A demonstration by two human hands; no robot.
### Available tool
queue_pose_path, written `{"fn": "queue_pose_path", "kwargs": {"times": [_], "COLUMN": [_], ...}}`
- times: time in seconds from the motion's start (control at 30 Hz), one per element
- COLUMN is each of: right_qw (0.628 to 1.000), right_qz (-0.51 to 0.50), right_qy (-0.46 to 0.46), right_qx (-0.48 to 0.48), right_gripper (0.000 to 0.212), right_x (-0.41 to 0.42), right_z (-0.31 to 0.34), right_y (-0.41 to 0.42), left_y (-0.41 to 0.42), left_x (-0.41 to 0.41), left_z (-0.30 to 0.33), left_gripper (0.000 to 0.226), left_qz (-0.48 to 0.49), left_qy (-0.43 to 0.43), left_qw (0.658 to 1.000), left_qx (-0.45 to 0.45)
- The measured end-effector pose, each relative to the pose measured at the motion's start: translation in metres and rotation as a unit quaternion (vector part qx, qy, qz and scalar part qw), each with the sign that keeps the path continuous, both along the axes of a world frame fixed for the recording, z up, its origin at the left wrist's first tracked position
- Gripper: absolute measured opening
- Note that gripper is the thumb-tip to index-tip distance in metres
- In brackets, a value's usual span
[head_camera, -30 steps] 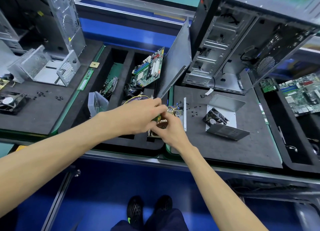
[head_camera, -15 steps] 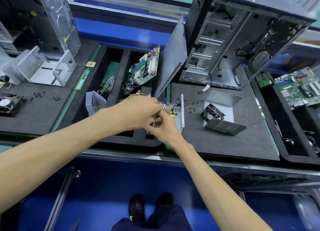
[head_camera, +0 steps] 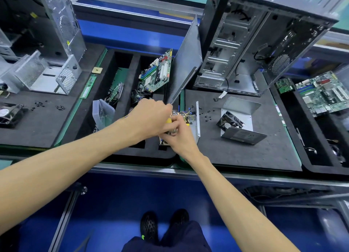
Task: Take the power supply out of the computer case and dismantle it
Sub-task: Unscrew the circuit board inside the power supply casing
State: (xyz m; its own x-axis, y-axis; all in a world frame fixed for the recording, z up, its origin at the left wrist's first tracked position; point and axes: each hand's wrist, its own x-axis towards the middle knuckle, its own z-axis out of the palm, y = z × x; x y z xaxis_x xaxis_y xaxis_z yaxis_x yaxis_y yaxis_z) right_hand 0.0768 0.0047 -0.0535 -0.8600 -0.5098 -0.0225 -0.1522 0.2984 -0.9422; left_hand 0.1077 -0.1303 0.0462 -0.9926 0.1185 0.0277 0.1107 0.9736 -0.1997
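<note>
The power supply circuit board point(head_camera: 184, 117) lies on the desk point(head_camera: 236, 149), at the left edge of the dark foam mat, in front of the open computer case point(head_camera: 251, 44). Most of the board is hidden under both hands; only its far end with coloured wires is exposed. The left hand point(head_camera: 151, 117) is closed in a fist over a tool with a yellow handle point(head_camera: 168, 120); the tip of the tool is covered and its type cannot be told. The right hand point(head_camera: 179, 136) is curled around the near part of the board, fingers pressed against it. A narrow metal strip point(head_camera: 197, 119) stands on edge just right of the board. Further right of the board lie loose black screws point(head_camera: 206, 115), then a cooling fan point(head_camera: 229, 122) resting in the removed metal housing point(head_camera: 241, 119). Behind the board, a motherboard point(head_camera: 156, 72) leans upright in a foam tray point(head_camera: 132, 63). The case top is cut off by the frame.
</note>
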Motion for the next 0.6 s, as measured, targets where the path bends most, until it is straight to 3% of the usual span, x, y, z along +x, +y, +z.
{"fn": "queue_pose_path", "kwargs": {"times": [0.1, 0.2, 0.27, 0.33, 0.47, 0.53, 0.6], "right_qw": [1.000, 1.000, 0.999, 0.999, 0.999, 0.999, 0.999], "right_qz": [-0.016, -0.005, -0.001, 0.011, -0.016, -0.022, -0.018], "right_qy": [0.017, 0.026, 0.041, 0.043, 0.028, 0.023, 0.027], "right_qx": [0.000, -0.010, -0.007, -0.002, 0.002, 0.002, -0.015], "right_gripper": [0.032, 0.031, 0.027, 0.027, 0.032, 0.025, 0.029], "right_x": [0.000, -0.001, -0.002, 0.000, 0.005, 0.002, -0.002], "right_z": [-0.001, 0.003, 0.003, 0.001, -0.003, -0.001, 0.003], "right_y": [0.000, -0.001, -0.002, -0.004, -0.009, -0.009, -0.009], "left_y": [-0.003, -0.009, -0.009, -0.004, 0.005, -0.001, -0.012], "left_x": [0.002, 0.006, 0.003, -0.002, -0.005, -0.001, 0.001], "left_z": [-0.002, 0.004, 0.006, 0.001, -0.011, -0.011, -0.007], "left_gripper": [0.042, 0.027, 0.019, 0.015, 0.034, 0.037, 0.031], "left_qz": [-0.008, -0.143, -0.139, -0.076, 0.024, -0.001, -0.088], "left_qy": [0.023, -0.077, -0.102, -0.065, 0.024, 0.037, -0.017], "left_qw": [0.999, 0.975, 0.976, 0.990, 0.999, 0.999, 0.991], "left_qx": [0.049, 0.154, 0.137, 0.098, -0.002, 0.027, 0.101]}}
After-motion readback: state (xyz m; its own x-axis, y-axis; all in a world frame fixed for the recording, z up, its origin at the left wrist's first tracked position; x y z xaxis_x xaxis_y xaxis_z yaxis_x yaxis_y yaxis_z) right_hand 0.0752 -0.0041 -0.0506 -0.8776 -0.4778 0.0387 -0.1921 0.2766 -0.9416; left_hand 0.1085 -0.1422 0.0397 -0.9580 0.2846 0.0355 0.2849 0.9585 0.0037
